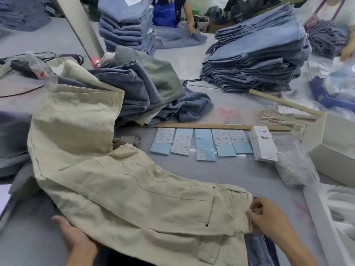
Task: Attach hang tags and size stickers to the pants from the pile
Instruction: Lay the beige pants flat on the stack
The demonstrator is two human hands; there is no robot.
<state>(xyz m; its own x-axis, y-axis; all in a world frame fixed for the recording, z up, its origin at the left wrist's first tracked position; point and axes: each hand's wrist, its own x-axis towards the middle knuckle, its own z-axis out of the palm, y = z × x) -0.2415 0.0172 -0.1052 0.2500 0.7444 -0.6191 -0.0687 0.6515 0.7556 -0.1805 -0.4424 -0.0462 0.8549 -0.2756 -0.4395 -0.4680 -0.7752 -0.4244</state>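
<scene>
Cream-coloured pants (123, 189) lie spread across the grey table in front of me, one leg trailing up onto the pile of blue and grey pants (153, 89) behind. My left hand (76, 239) lies palm up under the near left edge of the cream pants, holding the fabric. At the right, my right hand (269, 217) pinches the waistband edge of the same pants. Several blue sheets of size stickers (201, 144) lie in a row beyond the pants, with a stack of white hang tags (264, 144) at the row's right end.
A wooden ruler (221, 126) lies behind the stickers, with a bundle of tag strings (278, 117) beside it. Tall stacks of folded blue pants (255, 54) stand at the back. White boxes (334, 148) and plastic bags (295, 166) crowd the right. Another person (169, 12) works across the table.
</scene>
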